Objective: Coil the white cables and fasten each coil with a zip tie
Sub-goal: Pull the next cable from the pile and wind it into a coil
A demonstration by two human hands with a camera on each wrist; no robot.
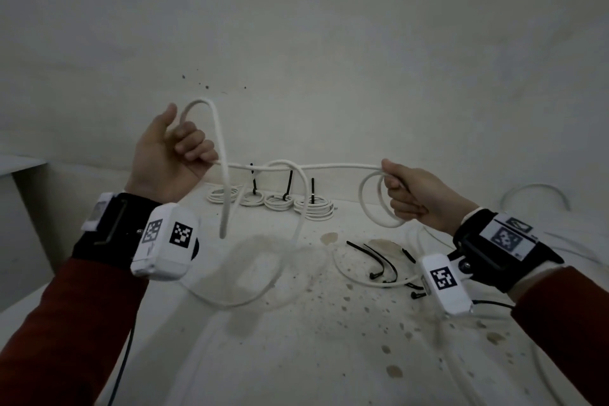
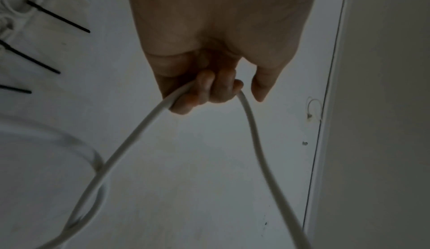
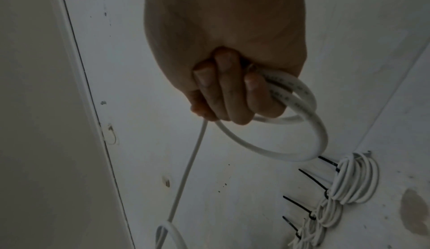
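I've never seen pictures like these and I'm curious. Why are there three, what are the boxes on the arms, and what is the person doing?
The boxes are little cameras strapped to a person's wrists. The big picture comes from a camera on the person's head; the other two look along each hand from the wrist.

The left hand grips a white cable near one end, which loops up and hangs down. The right hand holds the first small loops of that cable. The cable stretches between the hands, and more of it droops to the table.

At the back of the table lie finished coils, each tied with a black zip tie. Spare zip ties lie near the right wrist.
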